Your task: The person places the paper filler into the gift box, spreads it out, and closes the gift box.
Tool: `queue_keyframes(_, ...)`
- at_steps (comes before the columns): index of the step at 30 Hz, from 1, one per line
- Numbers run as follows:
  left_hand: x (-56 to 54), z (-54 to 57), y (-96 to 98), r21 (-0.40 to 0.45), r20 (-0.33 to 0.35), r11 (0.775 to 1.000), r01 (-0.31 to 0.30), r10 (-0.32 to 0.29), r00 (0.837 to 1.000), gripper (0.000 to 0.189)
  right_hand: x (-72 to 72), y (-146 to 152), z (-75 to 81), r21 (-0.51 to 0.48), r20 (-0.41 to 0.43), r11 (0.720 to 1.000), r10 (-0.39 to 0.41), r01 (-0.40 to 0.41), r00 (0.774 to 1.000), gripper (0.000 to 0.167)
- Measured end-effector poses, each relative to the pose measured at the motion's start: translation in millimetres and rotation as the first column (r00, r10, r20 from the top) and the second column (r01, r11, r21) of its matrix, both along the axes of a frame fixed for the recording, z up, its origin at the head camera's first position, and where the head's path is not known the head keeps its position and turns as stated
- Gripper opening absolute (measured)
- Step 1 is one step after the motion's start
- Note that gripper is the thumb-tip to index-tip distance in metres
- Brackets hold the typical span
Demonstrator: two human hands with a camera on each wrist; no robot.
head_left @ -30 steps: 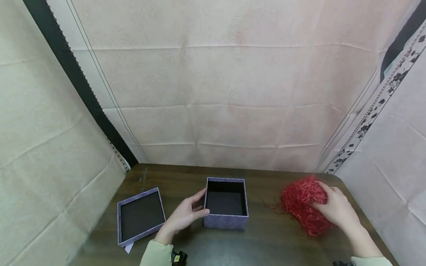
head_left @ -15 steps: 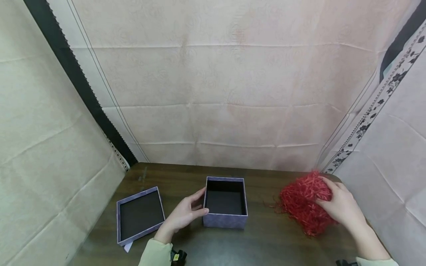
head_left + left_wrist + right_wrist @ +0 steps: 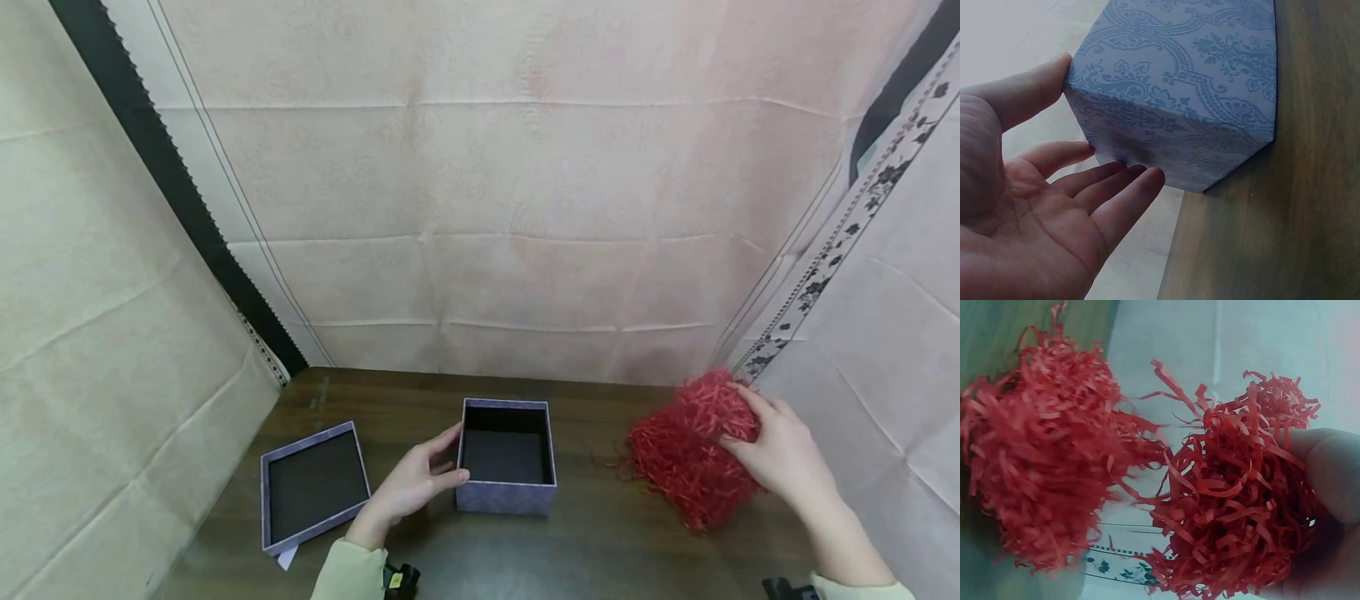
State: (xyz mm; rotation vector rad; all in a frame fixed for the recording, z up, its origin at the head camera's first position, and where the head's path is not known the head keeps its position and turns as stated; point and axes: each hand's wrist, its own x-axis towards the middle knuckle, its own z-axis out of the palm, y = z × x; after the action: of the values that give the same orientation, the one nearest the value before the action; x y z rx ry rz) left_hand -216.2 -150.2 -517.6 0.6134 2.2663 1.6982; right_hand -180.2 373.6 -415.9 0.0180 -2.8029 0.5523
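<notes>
An open lilac patterned box [image 3: 506, 458] [image 3: 1185, 87] with a dark inside stands on the dark wooden table [image 3: 600, 550]. My left hand [image 3: 416, 483] [image 3: 1054, 206] rests against the box's left corner, thumb at the near corner and fingers straight along the side. A heap of red shredded paper [image 3: 690, 454] [image 3: 1054, 469] sits at the table's right. My right hand [image 3: 780, 454] grips a clump of the red shreds [image 3: 1241, 506], lifted a little above the heap, with strands still linking the two.
The box's lid [image 3: 315, 487] lies upside down at the left, a white slip of paper [image 3: 287, 558] under its near corner. Pale cloth backdrops close in the table behind and on both sides.
My right hand has lifted its clump of red shreds up and slightly to the right. The left hand and the box have stayed put.
</notes>
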Motion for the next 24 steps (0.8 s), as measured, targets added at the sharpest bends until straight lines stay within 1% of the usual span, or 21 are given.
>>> queue_keyframes(5, -0.4, -0.1, -0.7, 0.004, -0.003, 1.0, 0.004, -0.004, 1.0, 0.081, 5.0, 1.2, 10.1, -0.009, -0.037, 1.0, 0.002, -0.002, 0.999, 0.09)
queue_keyframes(8, -0.5, 0.4, -0.8, 0.008, 0.004, 1.0, 0.005, -0.005, 1.0, 0.081, 7.5, 1.8, 16.3, -0.018, -0.044, 1.0, -0.002, 0.001, 0.999, 0.091)
queue_keyframes(13, 0.7, 2.5, -0.3, 0.008, 0.015, 1.0, 0.004, -0.004, 1.0, 0.082, 10.3, 2.1, 24.5, -0.02, -0.082, 1.0, -0.006, 0.005, 0.997, 0.09)
queue_keyframes(24, 0.1, 2.0, -0.3, -0.002, 0.001, 1.0, -0.002, 0.002, 1.0, 0.082, 15.5, -2.8, 48.1, -0.026, -0.16, 1.0, -0.006, 0.002, 0.987, 0.088)
